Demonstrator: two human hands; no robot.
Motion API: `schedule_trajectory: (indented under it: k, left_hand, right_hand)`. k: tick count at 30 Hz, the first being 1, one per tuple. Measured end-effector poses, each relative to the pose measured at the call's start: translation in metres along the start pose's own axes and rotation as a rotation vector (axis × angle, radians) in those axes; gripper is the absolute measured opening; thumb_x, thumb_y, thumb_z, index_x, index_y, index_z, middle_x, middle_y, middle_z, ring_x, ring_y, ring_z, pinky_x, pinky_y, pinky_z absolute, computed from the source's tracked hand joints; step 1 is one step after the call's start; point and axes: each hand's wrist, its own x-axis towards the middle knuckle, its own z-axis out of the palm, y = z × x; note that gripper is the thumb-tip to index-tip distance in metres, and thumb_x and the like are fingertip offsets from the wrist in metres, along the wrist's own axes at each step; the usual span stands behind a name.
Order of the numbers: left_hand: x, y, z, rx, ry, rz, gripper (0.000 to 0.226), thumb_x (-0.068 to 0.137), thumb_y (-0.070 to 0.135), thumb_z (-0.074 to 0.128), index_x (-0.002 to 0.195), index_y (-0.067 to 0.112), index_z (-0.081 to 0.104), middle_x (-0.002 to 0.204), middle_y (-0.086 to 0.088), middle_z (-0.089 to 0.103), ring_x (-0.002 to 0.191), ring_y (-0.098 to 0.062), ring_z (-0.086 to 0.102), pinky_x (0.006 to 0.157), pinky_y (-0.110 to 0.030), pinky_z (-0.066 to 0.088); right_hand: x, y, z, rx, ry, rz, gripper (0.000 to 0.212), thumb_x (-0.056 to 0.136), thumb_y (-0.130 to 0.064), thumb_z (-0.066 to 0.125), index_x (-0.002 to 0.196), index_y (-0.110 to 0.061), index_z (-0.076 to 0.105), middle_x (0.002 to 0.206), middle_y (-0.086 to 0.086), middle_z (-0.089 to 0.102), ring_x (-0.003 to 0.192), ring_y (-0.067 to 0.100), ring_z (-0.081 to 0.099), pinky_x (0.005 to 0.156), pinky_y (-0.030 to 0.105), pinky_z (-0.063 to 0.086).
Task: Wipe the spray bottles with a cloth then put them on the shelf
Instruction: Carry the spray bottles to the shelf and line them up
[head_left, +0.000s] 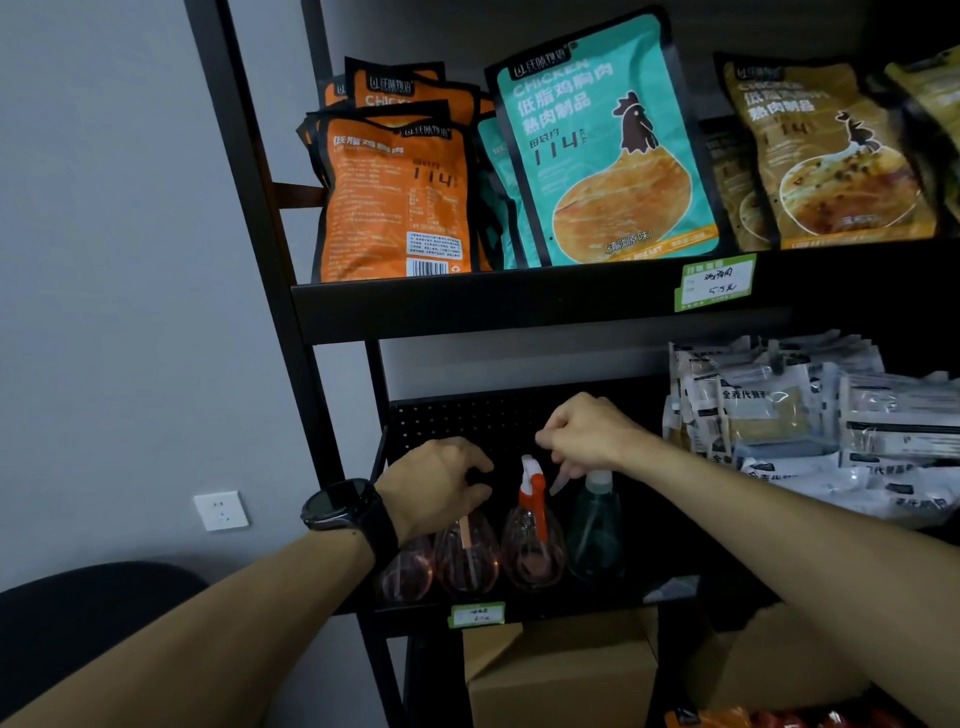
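Four spray bottles stand in a row on the lower shelf (519, 605) of a black metal rack, close to its front lip. From the person's left: a pink-tinted bottle (408, 569) mostly hidden behind the left wrist; a second pink bottle (467, 558) with its top covered by the left hand; a third pink bottle (532, 545) with a red-and-white trigger head, upright and fully visible; and a teal bottle (595, 530) with a white spray head. The four sit just beside one another, apparently touching or nearly so.

The left hand (441, 480), with a black smartwatch (340, 504) on the wrist, is curled over the top of the second pink bottle, fingers closed around its head. The right hand (582, 431) hovers above the third pink bottle and the teal bottle, fingers bent downward and loosely bunched; whether the fingertips touch the teal bottle's white head cannot be told, and the hand grips nothing clearly.

A green price tag (477, 614) is fixed to the shelf lip below the bottles. To the right on the same shelf lies a heap of white and grey packets (810, 415). The upper shelf carries orange pouches (395, 197), a teal chicken-breast pouch (602, 145) and brown pouches (831, 156), with a second green price label (716, 283) on its front edge. Cardboard boxes (561, 675) sit beneath the lower shelf. A white wall socket (221, 511) is on the grey wall to the left.
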Motion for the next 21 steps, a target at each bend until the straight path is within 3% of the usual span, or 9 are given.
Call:
schedule_trajectory:
  k: [4, 8, 10, 12, 16, 21]
  left_hand:
    - [0.006, 0.013, 0.0, 0.007, 0.014, 0.06, 0.045, 0.099, 0.036, 0.059, 0.142, 0.023, 0.054, 0.148, 0.004, 0.051, 0.132, -0.014, 0.051, 0.107, -0.031, 0.044]
    - [0.015, 0.025, 0.007, -0.014, -0.012, 0.08, 0.05, 0.098, 0.037, 0.059, 0.145, 0.022, 0.05, 0.148, 0.001, 0.053, 0.132, -0.017, 0.052, 0.107, -0.033, 0.044]
    - [0.019, 0.028, 0.014, -0.018, -0.038, 0.078, 0.052, 0.098, 0.039, 0.058, 0.146, 0.023, 0.048, 0.147, 0.0, 0.054, 0.132, -0.018, 0.052, 0.107, -0.034, 0.044]
    - [0.023, 0.029, 0.021, -0.022, -0.054, 0.072, 0.053, 0.098, 0.039, 0.059, 0.147, 0.024, 0.048, 0.149, 0.001, 0.053, 0.133, -0.018, 0.051, 0.108, -0.034, 0.043]
    - [0.028, 0.029, 0.028, -0.038, -0.037, 0.057, 0.051, 0.099, 0.042, 0.058, 0.146, 0.025, 0.05, 0.148, 0.002, 0.054, 0.132, -0.017, 0.053, 0.107, -0.035, 0.044]
    - [0.03, 0.028, 0.03, -0.043, -0.016, 0.051, 0.048, 0.099, 0.044, 0.057, 0.142, 0.025, 0.054, 0.143, 0.003, 0.059, 0.127, -0.017, 0.057, 0.104, -0.035, 0.047]
  right_hand:
    - [0.005, 0.012, -0.02, -0.202, 0.113, -0.049, 0.028, 0.086, -0.005, 0.053, 0.103, -0.012, 0.074, 0.11, 0.006, 0.07, 0.099, 0.021, 0.066, 0.088, 0.035, 0.056]
    - [0.004, 0.026, -0.026, -0.31, -0.022, -0.058, 0.036, 0.09, -0.009, 0.054, 0.123, -0.018, 0.065, 0.129, 0.005, 0.06, 0.115, 0.021, 0.058, 0.094, 0.029, 0.049]
    - [0.004, 0.032, -0.026, -0.334, -0.119, -0.086, 0.031, 0.093, -0.027, 0.059, 0.123, -0.02, 0.064, 0.126, 0.004, 0.061, 0.114, 0.021, 0.058, 0.096, 0.034, 0.049]
    - [0.003, 0.035, -0.024, -0.351, -0.144, -0.106, 0.028, 0.095, -0.034, 0.058, 0.117, -0.02, 0.066, 0.117, 0.003, 0.064, 0.103, 0.02, 0.061, 0.089, 0.035, 0.052]
    - [0.007, 0.037, -0.021, -0.434, -0.114, -0.126, 0.019, 0.095, -0.017, 0.055, 0.111, -0.019, 0.066, 0.11, 0.005, 0.065, 0.095, 0.021, 0.062, 0.079, 0.034, 0.052]
    - [0.01, 0.039, -0.02, -0.493, -0.103, -0.177, 0.015, 0.095, -0.012, 0.056, 0.105, -0.017, 0.066, 0.104, 0.004, 0.066, 0.093, 0.022, 0.062, 0.071, 0.029, 0.046]
